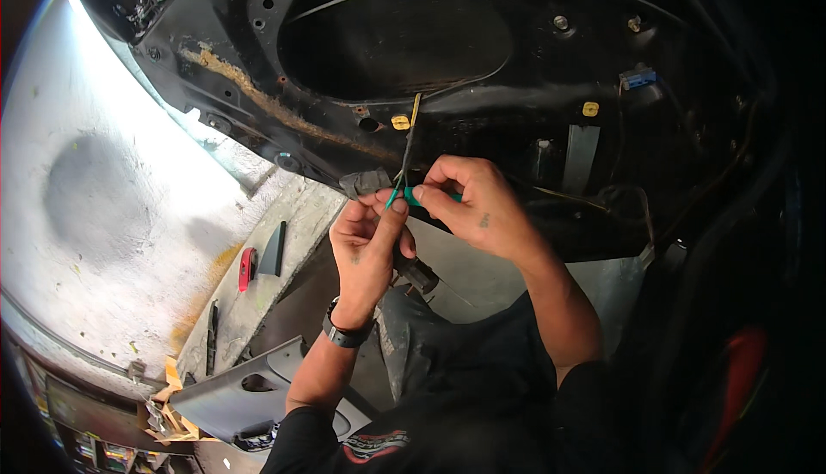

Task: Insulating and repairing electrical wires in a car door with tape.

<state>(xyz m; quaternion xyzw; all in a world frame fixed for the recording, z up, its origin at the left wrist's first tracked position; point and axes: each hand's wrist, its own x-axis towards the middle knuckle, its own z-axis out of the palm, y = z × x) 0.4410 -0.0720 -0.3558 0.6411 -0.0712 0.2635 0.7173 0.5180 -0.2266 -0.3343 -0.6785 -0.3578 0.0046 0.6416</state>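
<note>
My left hand (370, 242) pinches a thin dark wire (408, 151) between thumb and fingers, with green material around it at the fingertips. The wire hangs from the black metal car door shell (533, 70) and has a yellow upper part. Just to the right, my right hand (482, 209) is closed on a green strip (413, 196), which looks like electrical tape and meets the wire. Its far end is hidden by the fingers. Beside my left fingertips is a dark grey wrapped piece (366, 183), perhaps a connector.
Yellow clips (590, 109) and a blue connector (638, 77) sit on the door shell. At left, a worn ledge (284, 216) bears a red-handled tool (247, 268) and a dark wedge-shaped piece (273, 250). A grey door trim panel (232, 397) lies lower left, near a white wall (103, 216).
</note>
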